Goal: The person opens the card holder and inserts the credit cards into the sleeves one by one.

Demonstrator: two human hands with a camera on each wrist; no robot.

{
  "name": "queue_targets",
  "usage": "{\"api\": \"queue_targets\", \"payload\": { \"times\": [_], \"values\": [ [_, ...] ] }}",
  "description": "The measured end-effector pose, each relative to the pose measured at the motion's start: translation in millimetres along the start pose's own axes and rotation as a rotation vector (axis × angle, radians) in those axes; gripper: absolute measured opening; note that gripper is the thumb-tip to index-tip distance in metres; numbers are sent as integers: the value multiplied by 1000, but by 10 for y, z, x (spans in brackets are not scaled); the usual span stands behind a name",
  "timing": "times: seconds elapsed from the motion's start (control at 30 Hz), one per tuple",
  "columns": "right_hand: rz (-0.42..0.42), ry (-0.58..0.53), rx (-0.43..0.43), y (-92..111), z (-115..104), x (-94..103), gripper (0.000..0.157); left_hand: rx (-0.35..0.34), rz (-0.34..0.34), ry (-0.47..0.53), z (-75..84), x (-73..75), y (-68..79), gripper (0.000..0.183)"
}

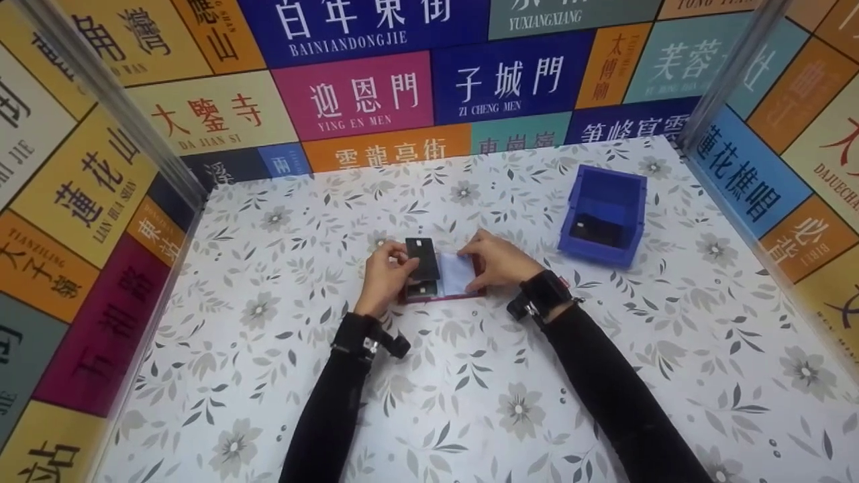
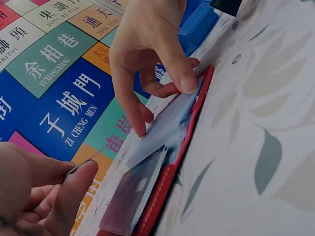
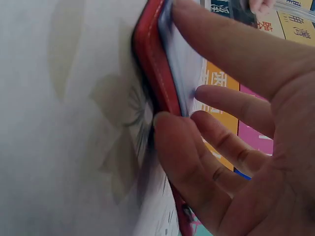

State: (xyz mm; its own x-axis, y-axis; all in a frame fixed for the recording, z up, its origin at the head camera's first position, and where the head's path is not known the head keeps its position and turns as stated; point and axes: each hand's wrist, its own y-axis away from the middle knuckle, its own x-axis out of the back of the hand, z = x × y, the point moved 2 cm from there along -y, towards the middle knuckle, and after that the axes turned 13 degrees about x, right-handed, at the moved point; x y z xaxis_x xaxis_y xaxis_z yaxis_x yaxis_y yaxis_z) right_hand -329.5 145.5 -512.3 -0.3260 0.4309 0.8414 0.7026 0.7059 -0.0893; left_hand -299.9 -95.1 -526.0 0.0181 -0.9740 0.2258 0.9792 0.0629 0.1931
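A small red card holder (image 1: 460, 296) with clear plastic sleeves (image 1: 458, 272) lies spread on the table. Between thumb and fingers, my left hand (image 1: 382, 276) pinches a black chip card (image 1: 423, 257) above its left side. Seen from the left wrist, that card is nearly edge-on, raised off the sleeve. Another dark card (image 1: 423, 290) shows its chip at the holder's lower left. My right hand (image 1: 504, 260) holds the right side, with thumb and a finger on the sleeves. In the right wrist view, a curled finger (image 3: 179, 147) meets the red cover's edge (image 3: 160, 69).
A blue plastic bin (image 1: 600, 253) stands at the back right with a dark card (image 1: 594, 230) inside. The table (image 1: 376, 416) has a floral cover. Sign-printed panels (image 1: 356, 97) wall the back and both sides.
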Motion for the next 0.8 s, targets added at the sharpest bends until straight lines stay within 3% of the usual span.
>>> {"api": "queue_targets", "payload": {
  "times": [0.23,0.4,0.57,0.8],
  "values": [
    [7,-63,6,24,108,10,78,35,-8,-116,-93,-60,-28,16],
    [17,-71,43,38,155,20,77,108,-56,-18,-111,-75,-32,16],
    [12,-94,26,34,186,12,77,183,-93,69,-117,-62,-16,16],
    [11,-100,14,37,209,-4,77,149,-80,-35,-81,-79,11,16]
  ]
}}
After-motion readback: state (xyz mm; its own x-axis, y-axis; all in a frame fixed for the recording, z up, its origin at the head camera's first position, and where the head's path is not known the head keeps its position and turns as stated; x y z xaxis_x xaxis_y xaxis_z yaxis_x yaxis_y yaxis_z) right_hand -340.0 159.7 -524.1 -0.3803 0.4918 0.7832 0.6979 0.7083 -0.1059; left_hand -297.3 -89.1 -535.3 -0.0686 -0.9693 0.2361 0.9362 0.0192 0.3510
